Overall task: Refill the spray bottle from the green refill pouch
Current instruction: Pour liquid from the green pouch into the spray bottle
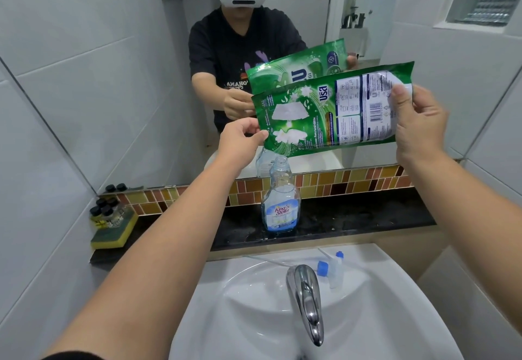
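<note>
I hold the green refill pouch [324,111] sideways in front of the mirror, tilted so its left end hangs lowest. My left hand [243,136] pinches that left edge and my right hand [418,122] grips the right end. Right below the pouch's lower left corner stands the clear spray bottle [280,198] on the black ledge, uncapped, with a little blue liquid at its bottom. Its spray head [330,267], blue collar and long tube, lies on the sink rim behind the tap.
A white sink [254,303] with a chrome tap [306,300] sits below. On the ledge's left end, small black-capped bottles [106,212] rest on a yellow-green sponge [113,235]. The mirror [113,77] shows a person with a headset. Tiled walls stand close on both sides.
</note>
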